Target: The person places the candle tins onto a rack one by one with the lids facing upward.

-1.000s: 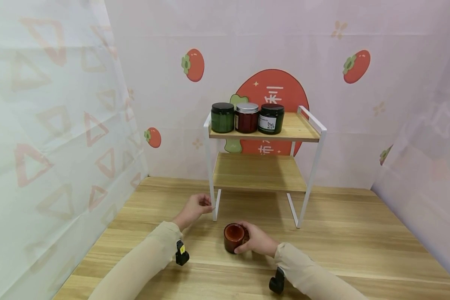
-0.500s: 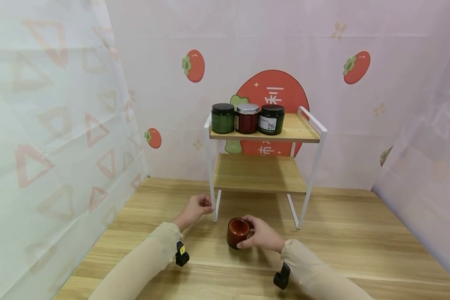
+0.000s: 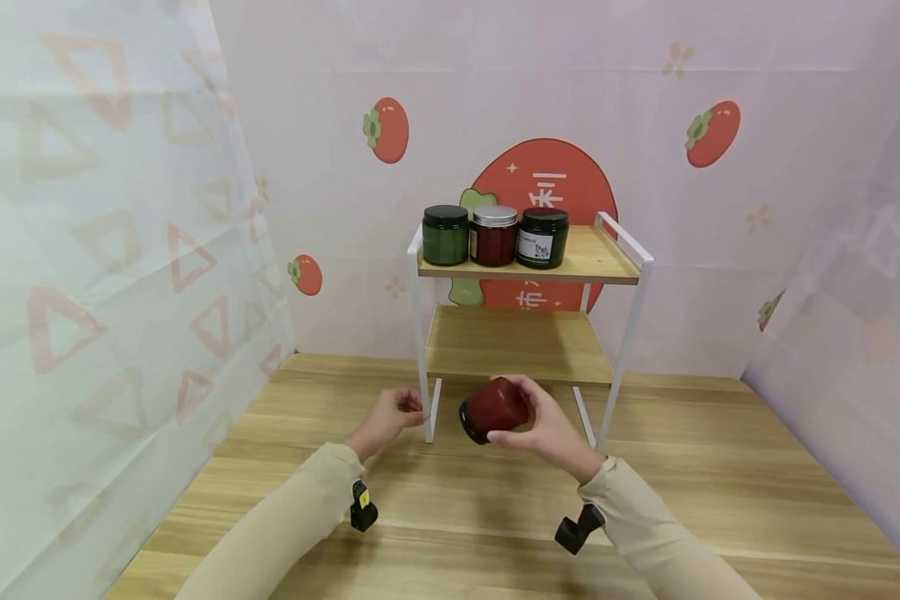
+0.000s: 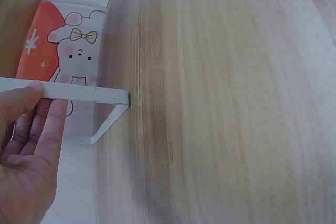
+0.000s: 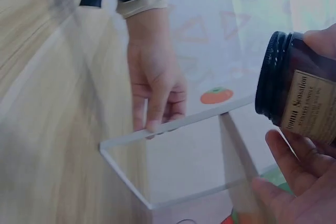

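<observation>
My right hand [image 3: 551,421] grips a dark red candle jar [image 3: 495,408] in front of the rack's lower part. The jar leans over, its black lid [image 5: 273,74] pointing down and left in the head view. A cream label [image 5: 310,106] shows on its side in the right wrist view. Between thumb and fingers, my left hand [image 3: 390,421] pinches the white front left leg [image 4: 84,92] of a two-tier wooden rack [image 3: 521,342] near its foot.
On the top shelf [image 3: 600,254] stand a green jar [image 3: 446,237], a red jar with a silver lid [image 3: 493,237] and a dark labelled jar [image 3: 543,239], side by side. Printed cloth [image 3: 330,167] walls the wooden table [image 3: 435,550] at the back and sides.
My right hand has lifted the candle jar off the table, up and toward the rack, tipping it from upside down onto its side. The left hand has stayed at the leg.
</observation>
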Action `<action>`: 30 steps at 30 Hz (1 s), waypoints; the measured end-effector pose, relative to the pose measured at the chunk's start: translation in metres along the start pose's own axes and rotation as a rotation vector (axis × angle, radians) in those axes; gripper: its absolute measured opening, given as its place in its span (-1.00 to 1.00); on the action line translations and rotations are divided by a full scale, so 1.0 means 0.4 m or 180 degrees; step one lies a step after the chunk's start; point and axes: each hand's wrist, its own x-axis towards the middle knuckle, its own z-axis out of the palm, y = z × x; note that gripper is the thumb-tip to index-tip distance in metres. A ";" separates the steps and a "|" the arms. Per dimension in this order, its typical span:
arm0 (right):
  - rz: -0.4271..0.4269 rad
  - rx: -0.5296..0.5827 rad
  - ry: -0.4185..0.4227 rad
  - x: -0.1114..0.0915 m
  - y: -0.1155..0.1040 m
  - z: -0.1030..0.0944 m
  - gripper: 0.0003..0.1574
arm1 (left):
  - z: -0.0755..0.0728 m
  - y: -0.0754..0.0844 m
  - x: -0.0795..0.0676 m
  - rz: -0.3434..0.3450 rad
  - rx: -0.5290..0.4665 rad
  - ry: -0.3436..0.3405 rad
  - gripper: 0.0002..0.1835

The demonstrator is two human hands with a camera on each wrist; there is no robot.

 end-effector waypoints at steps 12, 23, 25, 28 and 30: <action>0.0006 -0.0449 0.0101 -0.004 -0.008 -0.023 -0.11 | -0.001 -0.005 0.000 -0.0014 0.0001 0.0024 -0.86; 0.0040 -0.0261 0.0072 -0.002 -0.001 -0.032 -0.19 | 0.001 -0.008 0.001 -0.0024 -0.0012 0.0050 -0.85; 0.0110 -0.0180 0.0035 -0.001 -0.005 -0.034 -0.19 | 0.002 -0.010 0.002 -0.0020 -0.0018 0.0058 -0.86; 0.0186 -0.0058 -0.0021 -0.001 -0.010 -0.037 -0.19 | 0.001 -0.011 0.002 -0.0011 -0.0031 0.0051 -0.87; 0.0203 -0.0006 -0.0041 -0.001 -0.015 -0.040 -0.19 | 0.001 -0.010 0.002 0.0005 -0.0031 0.0040 -0.87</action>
